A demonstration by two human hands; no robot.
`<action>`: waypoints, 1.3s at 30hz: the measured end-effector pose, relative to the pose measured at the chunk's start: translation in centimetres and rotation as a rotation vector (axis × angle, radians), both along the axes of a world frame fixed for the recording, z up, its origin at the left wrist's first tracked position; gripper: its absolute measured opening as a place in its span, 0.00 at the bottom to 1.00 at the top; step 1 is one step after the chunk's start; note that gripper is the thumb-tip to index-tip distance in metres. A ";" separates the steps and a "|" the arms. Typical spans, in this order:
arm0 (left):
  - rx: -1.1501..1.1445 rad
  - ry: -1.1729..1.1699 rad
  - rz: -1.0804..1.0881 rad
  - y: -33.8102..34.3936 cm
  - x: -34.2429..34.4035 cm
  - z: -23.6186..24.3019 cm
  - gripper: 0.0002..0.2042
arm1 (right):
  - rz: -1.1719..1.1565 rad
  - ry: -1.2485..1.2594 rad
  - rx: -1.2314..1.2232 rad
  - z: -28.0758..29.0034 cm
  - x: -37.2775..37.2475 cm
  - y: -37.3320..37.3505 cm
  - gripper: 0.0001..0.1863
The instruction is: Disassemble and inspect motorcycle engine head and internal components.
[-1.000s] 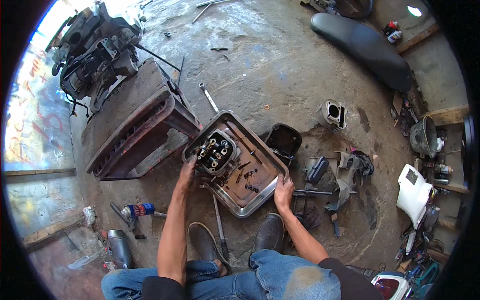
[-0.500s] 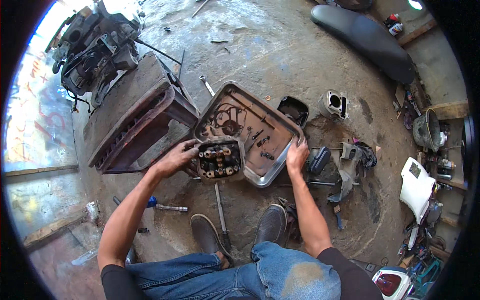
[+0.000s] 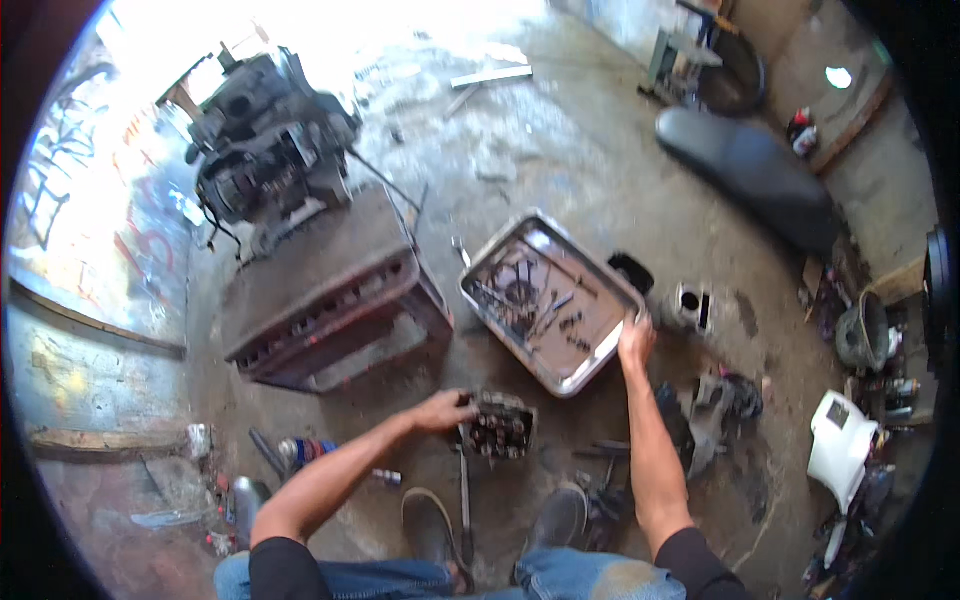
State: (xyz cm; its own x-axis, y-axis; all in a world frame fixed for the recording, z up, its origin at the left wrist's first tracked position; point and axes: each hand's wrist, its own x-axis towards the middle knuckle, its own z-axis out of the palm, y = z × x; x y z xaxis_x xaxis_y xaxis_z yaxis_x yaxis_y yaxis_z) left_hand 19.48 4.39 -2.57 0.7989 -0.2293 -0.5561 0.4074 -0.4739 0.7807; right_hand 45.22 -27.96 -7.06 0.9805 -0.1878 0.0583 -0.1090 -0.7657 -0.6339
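My left hand (image 3: 443, 411) is closed on the left side of an engine cylinder head (image 3: 503, 428), dark and oily, with its valve gear facing up. The head is in front of my shoes, apart from the tray. Farther off, my right hand (image 3: 635, 343) grips the right corner of a rectangular metal tray (image 3: 568, 386). Its brownish bottom bears a gasket (image 3: 517, 283), several small dark bolts or parts (image 3: 575, 325) and a few long thin pieces. A long metal bar (image 3: 465, 500) lies on the floor below the cylinder head, between my shoes.
A rusty steel stand (image 3: 320, 280) carries a large engine (image 3: 262, 150) at left. Beyond the tray sit a black cover (image 3: 630, 270) and an engine cylinder (image 3: 692, 305). A motorcycle seat (image 3: 745, 180), a bucket (image 3: 862, 330) and a white panel (image 3: 840, 445) line the right side.
My left hand has drawn the cylinder head away from the tray, toward my feet. My right hand keeps its hold on the tray's corner. The view has shifted, showing more of the far floor.
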 end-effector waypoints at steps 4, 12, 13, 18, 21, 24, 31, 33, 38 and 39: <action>0.046 -0.013 -0.127 0.0 1.9 -2.6 0.28 | 0.016 0.096 -0.012 0.5 -1.6 -0.1 0.26; -0.113 0.194 -0.197 1.3 5.6 -3.0 0.33 | 0.075 0.171 0.076 4.0 -5.5 -1.4 0.36; -0.114 0.186 -0.182 1.4 5.3 -4.2 0.33 | 0.092 0.164 0.074 4.7 -6.2 -1.6 0.36; 0.043 0.043 -0.075 1.6 3.7 -4.5 0.24 | 0.207 0.341 0.292 7.0 -8.2 -0.5 0.31; 0.249 -0.203 -0.063 1.9 2.4 -3.4 0.20 | 0.216 0.303 0.323 5.5 -8.4 -0.5 0.34; 0.330 -0.422 -0.181 3.3 0.3 2.0 0.18 | 0.397 0.051 0.178 3.5 -7.6 -1.1 0.35; 0.445 -0.193 -0.077 5.1 -15.0 15.5 0.19 | 0.789 0.113 0.151 6.5 -14.1 6.2 0.28; 0.385 -0.051 -0.018 6.2 -19.1 16.2 0.19 | 0.928 0.079 0.090 6.1 -16.4 7.5 0.32; 0.174 -0.156 0.640 3.9 -27.0 17.4 0.16 | 1.234 0.053 -0.018 7.6 -19.4 8.2 0.45; 0.046 -0.096 0.891 3.0 -27.8 18.1 0.15 | 1.323 -0.049 -0.125 7.8 -19.5 7.7 0.50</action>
State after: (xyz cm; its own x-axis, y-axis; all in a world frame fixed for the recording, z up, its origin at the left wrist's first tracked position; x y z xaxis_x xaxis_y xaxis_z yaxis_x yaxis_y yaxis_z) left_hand -8.30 7.35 15.48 0.7134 0.5186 -0.4712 0.5728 -0.0444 0.8185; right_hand 25.73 -20.21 0.71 0.4156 0.9084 0.0456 0.7788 -0.3295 -0.5338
